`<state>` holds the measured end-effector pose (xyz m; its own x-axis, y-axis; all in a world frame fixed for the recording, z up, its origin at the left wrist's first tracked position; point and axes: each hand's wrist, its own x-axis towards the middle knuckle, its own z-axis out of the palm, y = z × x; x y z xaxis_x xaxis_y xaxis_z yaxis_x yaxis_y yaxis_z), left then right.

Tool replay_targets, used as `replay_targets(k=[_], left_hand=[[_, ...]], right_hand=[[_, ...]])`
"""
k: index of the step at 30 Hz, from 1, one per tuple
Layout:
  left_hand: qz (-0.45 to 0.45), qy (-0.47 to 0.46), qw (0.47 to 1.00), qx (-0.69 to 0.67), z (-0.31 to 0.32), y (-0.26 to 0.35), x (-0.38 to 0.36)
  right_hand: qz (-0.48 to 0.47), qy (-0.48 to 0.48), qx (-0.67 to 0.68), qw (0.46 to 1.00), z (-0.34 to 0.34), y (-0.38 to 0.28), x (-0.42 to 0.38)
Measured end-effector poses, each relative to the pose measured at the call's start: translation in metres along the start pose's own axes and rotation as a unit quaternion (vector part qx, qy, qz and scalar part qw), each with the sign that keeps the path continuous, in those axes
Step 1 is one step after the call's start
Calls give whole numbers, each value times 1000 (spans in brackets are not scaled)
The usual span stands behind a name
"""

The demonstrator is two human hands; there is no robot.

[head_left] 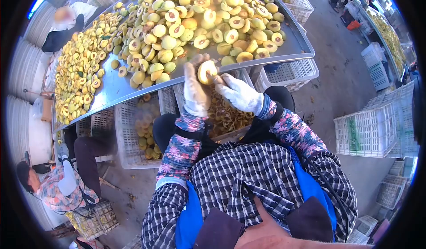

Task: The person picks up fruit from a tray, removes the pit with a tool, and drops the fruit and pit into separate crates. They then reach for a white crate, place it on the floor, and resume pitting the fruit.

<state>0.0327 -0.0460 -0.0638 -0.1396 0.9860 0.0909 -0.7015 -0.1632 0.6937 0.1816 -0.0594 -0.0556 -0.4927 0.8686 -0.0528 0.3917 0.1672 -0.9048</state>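
My left hand [196, 87], in a white glove with a dirty palm, is closed around a yellow peach half [207, 73] whose cut face points up at me. Close beside it, my right hand [240, 92] has its gloved fingers pinched together, with the tips touching the fruit's edge. Whatever those fingers hold is hidden or too small to name. Both hands are just over the near edge of a metal table [106, 89], where a big heap of whole and halved peaches [195, 16] lies. Below the hands stands a crate of brownish scraps [228, 116].
A white crate with peaches [142, 136] stands left of my knees, and another white crate [288, 76] is under the table's right corner. Stacked crates [368, 129] stand at the right. A co-worker [66, 184] sits on a crate at lower left.
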Motion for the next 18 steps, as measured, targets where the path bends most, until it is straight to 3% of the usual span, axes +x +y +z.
replay_targets(k=[2, 3, 4, 6, 7, 8, 9, 10, 14, 16, 17, 18], left_hand=[[-49, 64, 997, 15, 0, -4, -2], [-77, 42, 996, 34, -2, 1, -4], [-105, 21, 993, 51, -4, 6, -5], [-147, 11, 987, 69, -7, 10, -2], [-183, -3, 979, 87, -7, 11, -1], [-183, -4, 979, 85, -3, 10, -1], [-181, 9, 981, 72, 1, 10, -3], [-179, 20, 982, 59, 4, 10, -4], [-180, 81, 980, -14, 13, -1, -7], [-161, 83, 983, 39, 1, -6, -1], [-140, 91, 982, 91, -10, -9, 3], [-109, 55, 977, 174, -19, 5, 10]], right_hand=[[-9, -11, -38, 999, 5, 2, -1], [-67, -6, -37, 997, 5, 7, -1], [-64, -7, -36, 997, 1, 11, -1], [-14, -106, -5, 994, -7, 5, -4], [12, -108, 138, 984, -2, 8, -8], [13, -106, 137, 985, -2, 4, -10], [104, -145, 307, 935, -3, -3, -13], [189, -177, 465, 846, -3, -7, -17], [179, -225, 630, 721, 6, 11, -19], [196, -208, 626, 725, 7, 12, -24], [169, -248, 643, 704, 9, 22, -28], [170, -243, 618, 728, 6, 16, -33]])
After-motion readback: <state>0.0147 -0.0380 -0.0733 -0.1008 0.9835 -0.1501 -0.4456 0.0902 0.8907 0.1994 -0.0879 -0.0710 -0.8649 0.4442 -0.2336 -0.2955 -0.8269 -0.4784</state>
